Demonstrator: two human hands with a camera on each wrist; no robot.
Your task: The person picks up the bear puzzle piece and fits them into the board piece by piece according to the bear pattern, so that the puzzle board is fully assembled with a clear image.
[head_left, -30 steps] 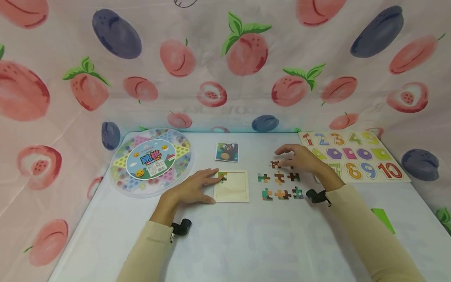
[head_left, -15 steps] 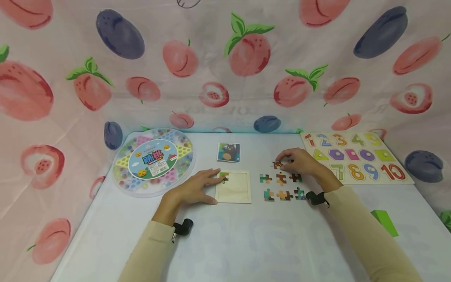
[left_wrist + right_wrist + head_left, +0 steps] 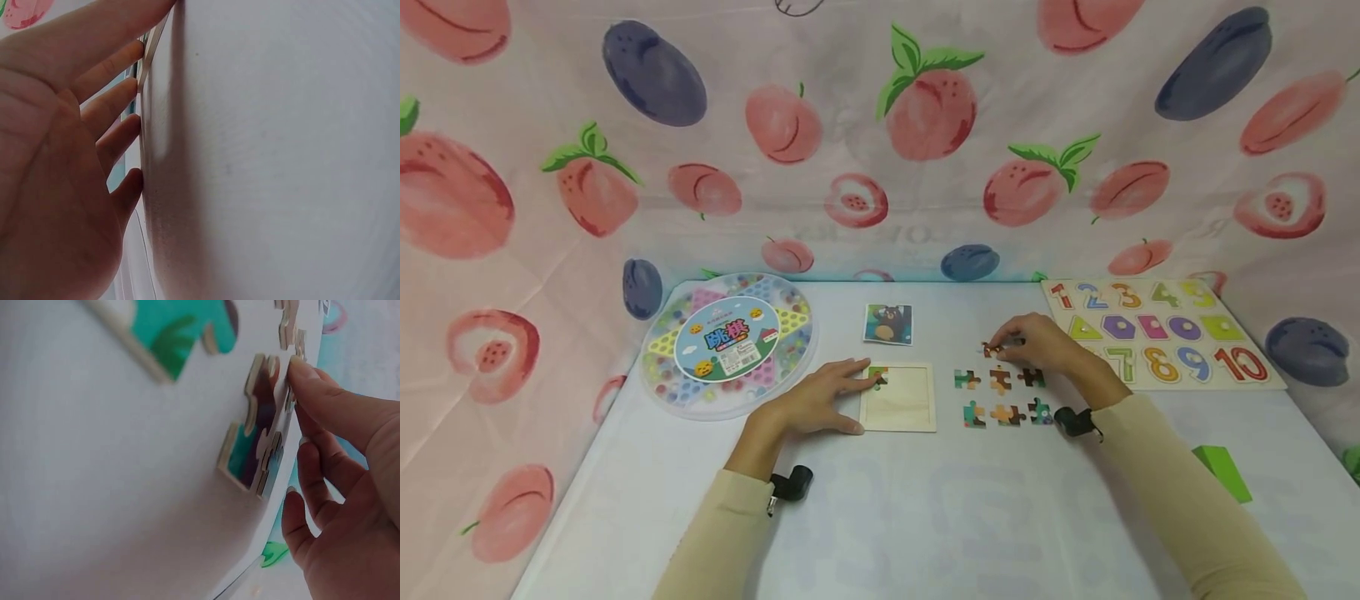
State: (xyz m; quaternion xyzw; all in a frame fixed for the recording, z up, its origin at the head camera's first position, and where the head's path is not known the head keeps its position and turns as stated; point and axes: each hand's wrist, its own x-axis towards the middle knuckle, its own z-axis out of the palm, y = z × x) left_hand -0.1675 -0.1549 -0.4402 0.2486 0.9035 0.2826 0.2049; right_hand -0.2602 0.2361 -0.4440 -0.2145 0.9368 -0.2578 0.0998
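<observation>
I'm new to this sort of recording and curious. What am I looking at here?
No machine here, just a person's bare left hand and right hand. The wide picture comes from a camera on the head, the two close ones from a small black camera on each wrist. On the white table lie a square pale wooden tray with one green-and-brown jigsaw piece inside, loose multicoloured jigsaw pieces, a square bear picture card, a round clear plastic game box, a pale board of coloured numbers and shapes, and a bright green block. The left hand touches the tray; the right hand seems to pinch a small brown jigsaw piece, though I cannot tell whether it is lifted.
</observation>
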